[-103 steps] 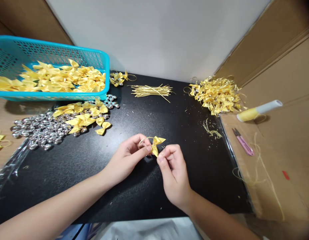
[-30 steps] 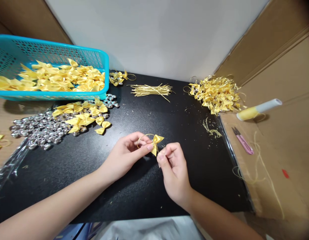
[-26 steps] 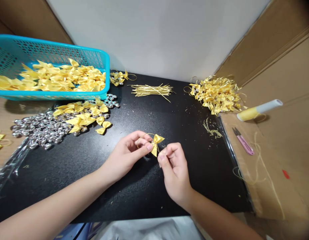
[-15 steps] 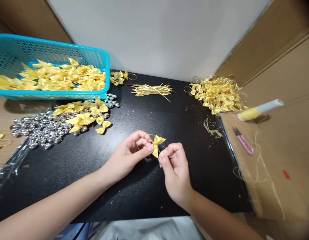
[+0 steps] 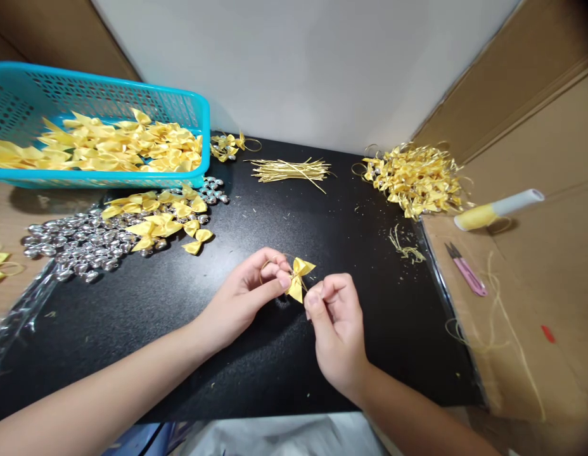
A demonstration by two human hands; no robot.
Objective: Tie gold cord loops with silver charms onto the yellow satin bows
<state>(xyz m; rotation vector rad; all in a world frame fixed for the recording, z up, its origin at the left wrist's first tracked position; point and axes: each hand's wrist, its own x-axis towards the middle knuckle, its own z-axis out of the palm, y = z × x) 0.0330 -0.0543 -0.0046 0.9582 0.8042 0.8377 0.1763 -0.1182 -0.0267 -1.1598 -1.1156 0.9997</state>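
Observation:
Over the front middle of the black tabletop [image 5: 180,354], my left hand [image 5: 249,291] pinches a yellow ribbon bow [image 5: 297,288] by its left side. A thin gold cord [image 5: 262,269] loops up behind the fingers of that hand. Just right of the bow, my right hand [image 5: 334,323] is closed in a pinch on the cord's end, which runs from the bow's middle to the fingertips. Fingers partly hide the cord and anything behind the bow.
A turquoise basket [image 5: 206,136] of yellow bows stands back left, above silver heart beads [image 5: 89,240] and loose bows [image 5: 156,228]. Gold cords [image 5: 289,170] lie at the back middle. Finished-looking bows [image 5: 417,180] pile up back right, near pink snips [image 5: 467,272] and a roll [image 5: 498,210].
My right hand has shifted slightly right, away from the bow, with the cord end still pinched. The bow has tilted a little; my left hand stays nearly in place.

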